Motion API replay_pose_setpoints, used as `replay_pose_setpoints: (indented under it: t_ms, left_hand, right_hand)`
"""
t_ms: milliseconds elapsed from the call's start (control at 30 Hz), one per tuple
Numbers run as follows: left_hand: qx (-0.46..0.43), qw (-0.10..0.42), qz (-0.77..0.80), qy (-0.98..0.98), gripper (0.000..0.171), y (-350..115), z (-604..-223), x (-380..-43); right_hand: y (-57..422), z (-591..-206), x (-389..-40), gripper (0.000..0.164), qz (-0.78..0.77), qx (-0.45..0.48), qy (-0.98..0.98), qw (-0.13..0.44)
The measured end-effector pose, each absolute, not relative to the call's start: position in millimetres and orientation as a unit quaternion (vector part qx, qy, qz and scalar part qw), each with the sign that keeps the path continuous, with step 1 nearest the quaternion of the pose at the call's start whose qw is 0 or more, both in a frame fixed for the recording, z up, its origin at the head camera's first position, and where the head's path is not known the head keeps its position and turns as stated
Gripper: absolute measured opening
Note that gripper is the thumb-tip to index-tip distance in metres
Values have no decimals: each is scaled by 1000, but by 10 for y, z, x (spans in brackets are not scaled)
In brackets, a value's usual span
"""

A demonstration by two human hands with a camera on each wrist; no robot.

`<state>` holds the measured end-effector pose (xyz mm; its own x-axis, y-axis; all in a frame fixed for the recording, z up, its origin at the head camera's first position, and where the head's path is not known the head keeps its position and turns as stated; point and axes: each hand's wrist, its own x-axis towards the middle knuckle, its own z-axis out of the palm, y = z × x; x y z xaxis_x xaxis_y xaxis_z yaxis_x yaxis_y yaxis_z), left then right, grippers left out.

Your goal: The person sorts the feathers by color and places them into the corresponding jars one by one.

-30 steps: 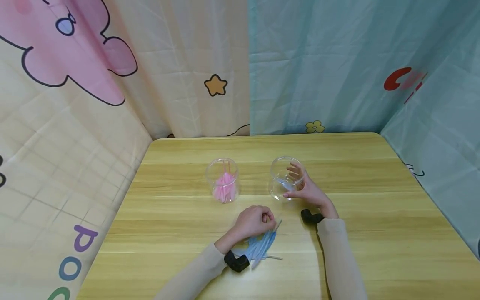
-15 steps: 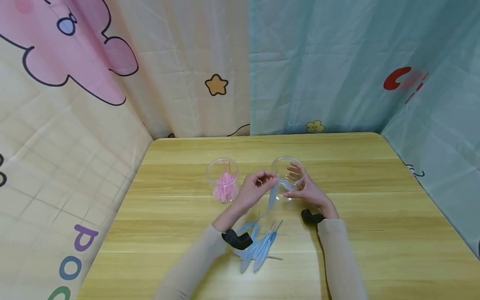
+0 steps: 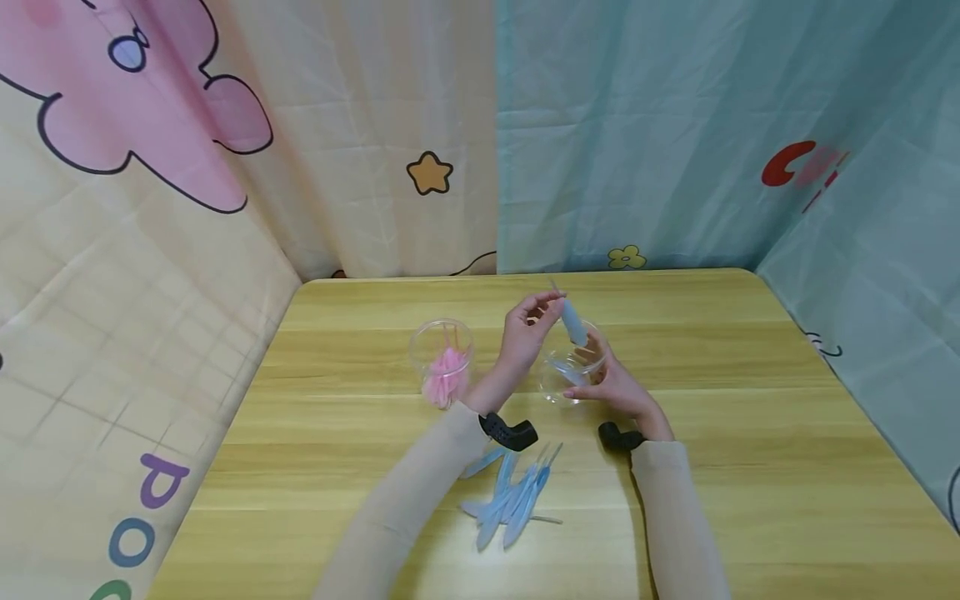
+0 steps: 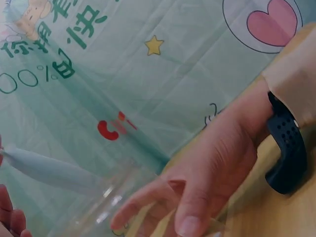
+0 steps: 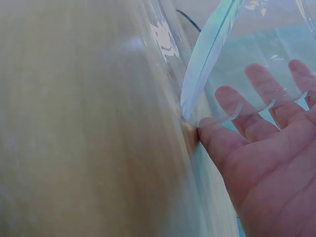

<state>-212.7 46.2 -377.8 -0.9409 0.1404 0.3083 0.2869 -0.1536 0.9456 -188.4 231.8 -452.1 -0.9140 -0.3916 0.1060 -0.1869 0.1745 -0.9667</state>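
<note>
Pale-blue feather [image 3: 573,322]: held above the clear cup [image 3: 550,387], quill up, vane slanting down to the rim; whether its tip has passed inside is hard to tell.
Left fingers: thumb and fingertips of the left hand [image 3: 525,333] pinch the feather near where quill meets vane, above the cup's left side.
Right fingers: the right hand [image 3: 622,385] wraps the clear cup from its right, thumb on the near side, fingers round the far wall, seen through the plastic in the right wrist view.
Feather's handling: likely almost weightless, with a soft vane that creases or drifts easily; the stiffer quill should be the place to pinch, lightly.
Cup's handling: probably light, smooth and easily tipped or dented; a gentle hold low on the wall seems best.
Inside the clear cup: pale-blue feather material [image 3: 570,372] lies aslant; the count is unclear.
Loose blue feathers [image 3: 517,496]: crossed in a pile, on the person's side of the clear cup.
Pink feathers [image 3: 447,375]: bunched in a second cup [image 3: 426,350], left of the clear cup.
Table [image 3: 712,367]: wood-grained, under the clear cup.
Curtains [image 3: 637,125]: printed cloth, beyond it.
</note>
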Motion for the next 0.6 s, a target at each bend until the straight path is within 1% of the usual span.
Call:
replay_pose_setpoints:
  t_ms: [133,200,300,433,600]
  left_hand:
    - [-161,52,-695,-699,38,367,-3773,-1983]
    - [-153,60,-686,-709,41,308,-3828,-1955]
    - [-146,77,-679,-716,38,217,-4022,-1971]
    - [-156,75,-642,-747,30,64,-4293,-1943]
    - [-193,25,-530,-825,23,-137,-4475,-1742]
  right_hand:
    - [2311,-4546,-1906,99,-615,-208,756,79]
    - [2307,-4556,-1923,99,-619,-221,750,76]
    - [2305,-4562,-1944,99,-621,-228,746,72]
    - [2309,-4563,-1961,98,-621,-231,746,67]
    - [2322,-4565,-1947,99,-623,-221,747,70]
